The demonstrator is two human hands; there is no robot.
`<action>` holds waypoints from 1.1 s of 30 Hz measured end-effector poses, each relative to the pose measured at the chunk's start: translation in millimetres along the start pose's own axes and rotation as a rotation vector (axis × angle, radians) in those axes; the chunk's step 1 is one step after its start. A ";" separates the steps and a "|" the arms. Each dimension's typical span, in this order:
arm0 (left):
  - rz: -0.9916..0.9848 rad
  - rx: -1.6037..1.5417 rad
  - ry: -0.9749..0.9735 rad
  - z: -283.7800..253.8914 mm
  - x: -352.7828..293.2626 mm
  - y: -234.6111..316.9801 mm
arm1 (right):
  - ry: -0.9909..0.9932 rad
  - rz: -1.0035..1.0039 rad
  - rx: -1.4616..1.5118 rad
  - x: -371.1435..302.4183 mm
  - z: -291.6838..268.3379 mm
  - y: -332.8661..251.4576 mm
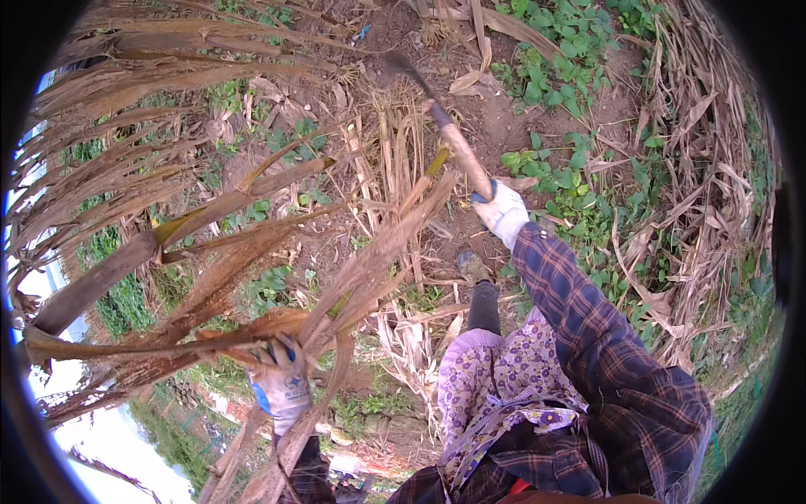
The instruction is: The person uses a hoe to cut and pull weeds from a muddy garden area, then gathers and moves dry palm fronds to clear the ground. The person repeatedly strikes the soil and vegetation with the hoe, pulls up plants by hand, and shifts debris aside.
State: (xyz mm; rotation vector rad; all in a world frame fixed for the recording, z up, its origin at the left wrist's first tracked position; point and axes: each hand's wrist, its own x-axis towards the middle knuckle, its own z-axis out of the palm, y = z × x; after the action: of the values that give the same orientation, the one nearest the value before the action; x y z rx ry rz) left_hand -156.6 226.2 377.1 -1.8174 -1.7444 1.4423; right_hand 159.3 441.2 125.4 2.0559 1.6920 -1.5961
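My left hand (284, 382), in a white and blue work glove, is closed round dry brown corn stalks (369, 273) at the lower left. Long withered leaves hang over and beside it. In my right hand (502, 212), also gloved in white, is the wooden handle of a sickle (460, 149). Its dark blade points away toward the bare soil at the top and is smeared by motion. Cut stubble (390, 139) stands in a clump just left of the handle. The right sleeve is dark plaid.
More standing dry corn stalks (193, 202) lean in from the left. Green leafy plants (554, 67) grow on the brown soil to the right. A heap of dry stalks and leaves (701, 193) lies along the far right. My shoe (474, 265) stands close to the stubble.
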 end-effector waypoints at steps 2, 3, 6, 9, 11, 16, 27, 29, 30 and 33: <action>-0.085 0.217 0.467 17.5 18.7 -54.2 | -0.178 -0.103 -0.029 -8.2 13.9 -57.4; -0.103 0.386 0.640 22.1 34.5 -78.5 | -0.246 -0.228 -0.132 -19.7 12.6 -85.4; 0.126 0.746 0.636 18.7 85.8 -139.7 | -0.420 -0.271 -0.284 -18.0 47.2 -87.1; 0.147 0.818 0.378 -40.6 96.0 -165.5 | -0.469 -0.362 -0.208 -42.2 111.0 -67.2; -0.026 0.533 0.409 -90.2 129.1 -145.5 | -0.482 -0.192 -0.150 -48.8 95.3 -70.4; -0.143 0.361 0.035 -72.8 140.3 -167.2 | -0.605 -0.170 0.179 -42.6 105.2 -55.8; -0.334 0.200 -0.086 12.8 -44.7 -47.3 | -0.082 -0.425 0.285 16.1 53.1 -88.7; -0.398 0.152 -0.122 16.6 -47.5 -39.7 | 0.029 -0.438 0.459 49.6 76.8 -99.9; -0.424 0.115 -0.108 21.8 -46.5 -35.1 | 0.157 -0.485 0.507 67.8 106.1 -85.6; -0.447 0.042 -0.125 33.6 -59.7 -12.8 | -0.293 -0.047 -0.054 70.1 157.2 -11.6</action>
State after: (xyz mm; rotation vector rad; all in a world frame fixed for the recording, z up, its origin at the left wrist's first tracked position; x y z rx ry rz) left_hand -178.1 163.4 398.4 -1.2285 -1.9981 1.4094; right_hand 38.3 403.2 8.5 1.6707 1.6676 -1.7423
